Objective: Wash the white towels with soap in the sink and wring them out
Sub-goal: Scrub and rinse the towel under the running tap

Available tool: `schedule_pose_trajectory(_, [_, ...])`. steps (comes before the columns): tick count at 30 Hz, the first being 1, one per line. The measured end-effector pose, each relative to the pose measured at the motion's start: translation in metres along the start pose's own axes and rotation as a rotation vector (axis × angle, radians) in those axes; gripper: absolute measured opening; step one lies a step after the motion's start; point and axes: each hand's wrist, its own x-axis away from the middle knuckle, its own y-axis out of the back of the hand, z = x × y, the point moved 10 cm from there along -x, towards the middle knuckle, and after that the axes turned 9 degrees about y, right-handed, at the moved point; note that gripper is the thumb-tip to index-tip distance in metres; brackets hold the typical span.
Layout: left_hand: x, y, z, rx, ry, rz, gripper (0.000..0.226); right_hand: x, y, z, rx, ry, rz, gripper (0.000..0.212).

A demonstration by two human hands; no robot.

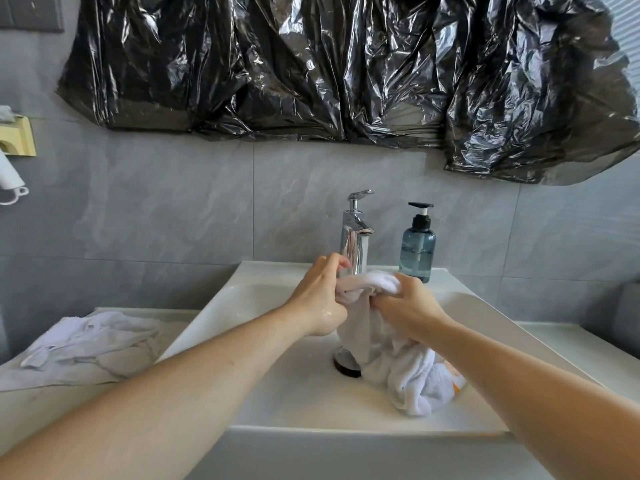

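Both hands meet at the centre of the frame, just under the tap. My left hand has its fingers curled round one end of a bunched white towel, and my right hand grips the other end, the fold of cloth rising between them. The rest of the towel hangs down and piles in the sink, right of the drain; something orange shows at its lower right edge, too hidden to name. I cannot tell whether water is running.

I judge this to be the rubbing or early wringing step on this towel. Next I would need the two fists to turn against each other while keeping the cloth over the basin so the water drops inside.

Right of the tap stands the soap bottle, untouched. A second white towel lies crumpled on the counter at lower left, probably still waiting its turn.
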Motion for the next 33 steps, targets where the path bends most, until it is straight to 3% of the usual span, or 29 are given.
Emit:
schedule_pose_trajectory(4, [0.01,-0.018,-0.016,-0.017,-0.074,0.133,0.092,0.0,0.015,-0.003,-0.022,-0.026,-0.113,0.02])
schedule_pose_trajectory(8, [0.015,-0.028,-0.03,0.033,-0.081,0.163,0.107,0.0,0.01,0.004,-0.109,-0.006,-0.072,0.037])
schedule_pose_trajectory(12, [0.012,-0.016,-0.025,-0.076,-0.049,0.07,0.098,0.002,-0.002,0.02,-0.124,0.098,0.003,0.039])
schedule_pose_trajectory(18, [0.015,0.027,-0.02,-0.088,-0.046,-0.19,0.038,0.009,-0.024,0.034,0.04,0.195,0.193,0.056])
schedule_pose_trajectory(21, [0.017,0.035,-0.022,-0.076,-0.072,-0.257,0.026,0.012,-0.03,0.024,0.091,0.085,0.263,0.067])
schedule_pose_trajectory(24, [0.016,0.041,-0.023,-0.045,-0.109,-0.309,0.034,0.024,-0.044,-0.007,0.237,-0.109,0.468,0.078])
schedule_pose_trajectory(26, [0.015,0.042,-0.022,-0.029,-0.118,-0.316,0.036,0.027,-0.046,-0.018,0.33,-0.132,0.531,0.071])
schedule_pose_trajectory(30, [0.013,0.035,-0.019,0.0,-0.112,-0.269,0.032,0.02,-0.043,-0.016,0.284,-0.095,0.461,0.021])
schedule_pose_trajectory(33, [0.008,0.027,-0.014,-0.016,-0.069,-0.205,0.037,0.009,-0.035,-0.019,0.24,-0.088,0.346,0.03])
